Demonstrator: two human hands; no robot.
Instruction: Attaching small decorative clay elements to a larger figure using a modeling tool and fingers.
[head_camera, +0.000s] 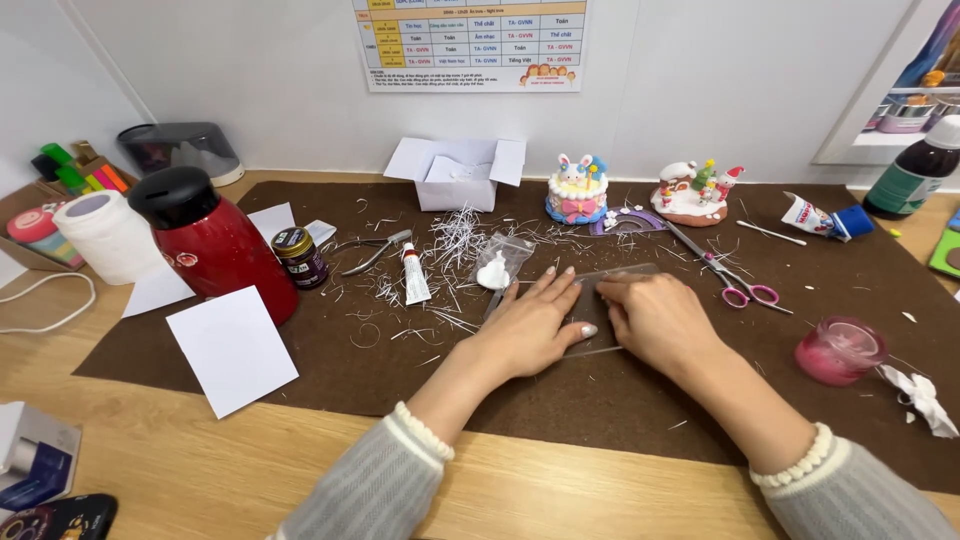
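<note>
A wooden desk against a pale wall, a dark brown felt mat (330, 375) spread over most of it and littered with thin white paper slivers (455, 240). Near the middle of the mat, both hands are pressed down on a clear plastic sheet (622, 275). The left hand (535, 325) lies flat, fingers together and stretched forward, palm pinning the sheet's left part. The right hand (650, 318) is curled over, knuckles up, fingertips bearing on the sheet's far edge; neither hand is closed around anything, both simply press.

That sheet looks thin, light and see-through — probably springy, slick on top, inclined to skate on felt unless weighted, and hard to lift when flat. By my reckoning the best hold is a pinch at a free edge or corner, such as the one jutting right of the right hand.

Outward from the hands: just past the left fingertips a small clear bag (500, 262) with something white inside, then a small glue tube (413, 275) and metal nippers (372, 250). Right of the hands, pink-handled scissors (728, 275); toward the mat's right edge a pink jar (838, 350). Along the far edge, an open white box (458, 172) and two little cake-like figurines (577, 190). At the left edge, a red flask (215, 245) beside a white card (232, 348).
</note>
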